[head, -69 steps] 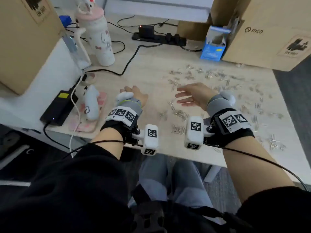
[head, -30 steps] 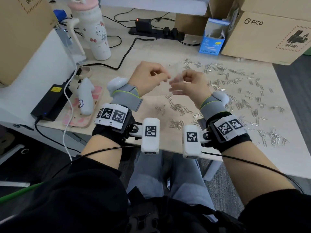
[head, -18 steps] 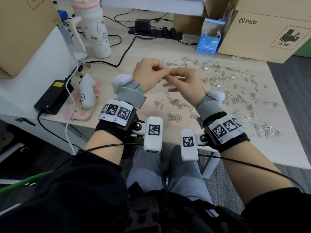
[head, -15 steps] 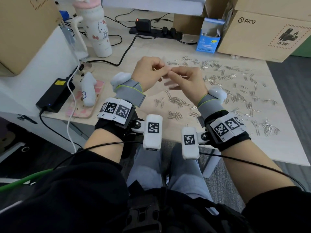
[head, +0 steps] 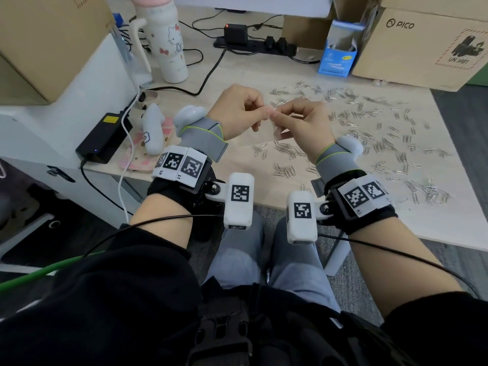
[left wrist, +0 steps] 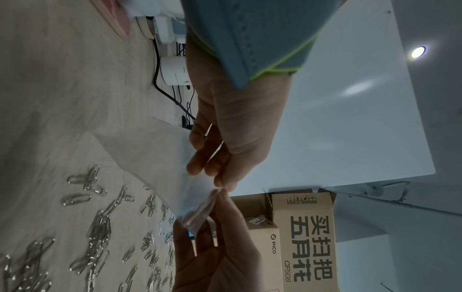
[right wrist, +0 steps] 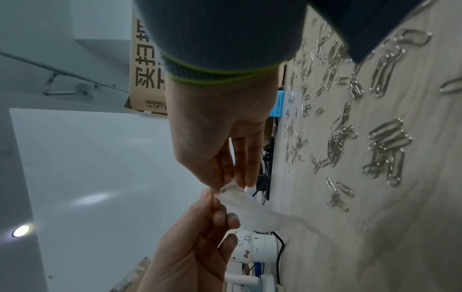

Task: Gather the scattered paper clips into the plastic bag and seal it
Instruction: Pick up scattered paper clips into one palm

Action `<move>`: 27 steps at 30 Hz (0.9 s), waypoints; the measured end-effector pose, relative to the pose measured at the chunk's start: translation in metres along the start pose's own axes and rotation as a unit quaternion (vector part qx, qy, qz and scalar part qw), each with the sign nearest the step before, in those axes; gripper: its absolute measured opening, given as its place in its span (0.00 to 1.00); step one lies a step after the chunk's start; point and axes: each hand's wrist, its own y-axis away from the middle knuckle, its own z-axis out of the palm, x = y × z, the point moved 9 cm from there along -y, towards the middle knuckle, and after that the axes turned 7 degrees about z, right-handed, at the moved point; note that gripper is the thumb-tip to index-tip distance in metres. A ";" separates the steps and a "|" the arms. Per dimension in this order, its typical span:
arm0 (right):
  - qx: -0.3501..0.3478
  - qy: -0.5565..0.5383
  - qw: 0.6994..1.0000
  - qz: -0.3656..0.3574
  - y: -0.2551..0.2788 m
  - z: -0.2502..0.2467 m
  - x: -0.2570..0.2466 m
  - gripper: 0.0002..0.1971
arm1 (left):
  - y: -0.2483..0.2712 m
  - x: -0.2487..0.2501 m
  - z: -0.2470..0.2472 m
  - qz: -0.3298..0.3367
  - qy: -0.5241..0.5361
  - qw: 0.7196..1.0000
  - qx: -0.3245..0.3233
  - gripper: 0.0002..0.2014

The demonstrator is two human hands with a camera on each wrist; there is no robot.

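Observation:
A clear plastic bag (left wrist: 160,158) hangs above the desk, held at its top edge by both hands. My left hand (head: 241,112) pinches the rim with thumb and fingertips. My right hand (head: 298,120) pinches the same rim right beside it, so the fingertips almost touch. The bag (right wrist: 252,209) trails down toward the desk, and in the head view the bag (head: 276,133) is barely visible below the hands. Silver paper clips (head: 369,133) lie scattered over the right half of the wooden desk (head: 237,75), with a small cluster of paper clips (head: 285,154) under my wrists.
A white Hello Kitty bottle (head: 169,46) stands at the back left, next to a power strip (head: 253,43) with cables. A blue box (head: 338,54) and a PICO carton (head: 422,46) stand at the back right. A black adapter (head: 103,138) and a white controller (head: 153,130) lie left.
Both hands rose from the desk and came together over its middle, taking hold of the bag's top edge. Over the last half second they stayed pinched on the rim, barely moving.

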 end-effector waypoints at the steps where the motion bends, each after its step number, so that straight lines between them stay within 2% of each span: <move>1: -0.001 0.004 1.000 0.000 -0.002 0.002 0.001 0.11 | -0.001 -0.002 -0.001 -0.001 -0.005 1.000 0.000 0.12; 3: 0.000 0.012 1.000 0.005 -0.007 0.006 0.004 0.12 | -0.002 -0.007 -0.005 -0.012 -0.018 1.000 0.003 0.13; 8: 0.091 0.041 0.994 0.033 -0.023 -0.017 0.019 0.12 | -0.002 -0.020 -0.019 -0.046 -0.035 0.998 0.029 0.11; 10: 0.083 0.059 0.994 0.032 -0.026 -0.014 0.020 0.11 | 0.000 -0.022 -0.021 -0.051 -0.031 0.997 0.038 0.09; 14: -0.013 0.079 0.996 0.049 -0.023 0.009 0.022 0.09 | -0.001 -0.021 -0.016 -0.058 -0.007 0.997 0.041 0.10; 19: 0.042 0.086 0.992 0.079 -0.027 -0.011 0.027 0.11 | -0.001 -0.020 -0.021 -0.054 -0.039 0.997 0.037 0.09; 22: 0.035 0.080 0.992 0.088 -0.027 -0.010 0.027 0.11 | -0.001 -0.015 -0.026 -0.036 -0.032 0.995 0.089 0.07; 24: 0.025 0.073 0.993 0.091 -0.026 -0.007 0.027 0.12 | 0.002 -0.012 -0.033 -0.019 -0.003 0.990 0.142 0.11; 25: 0.022 0.062 0.993 0.094 -0.025 -0.006 0.027 0.12 | 0.003 -0.013 -0.035 -0.013 0.016 0.989 0.150 0.14; 27: 0.020 0.027 0.994 0.104 -0.023 -0.006 0.029 0.11 | 0.005 -0.018 -0.029 -0.006 0.018 0.995 0.103 0.28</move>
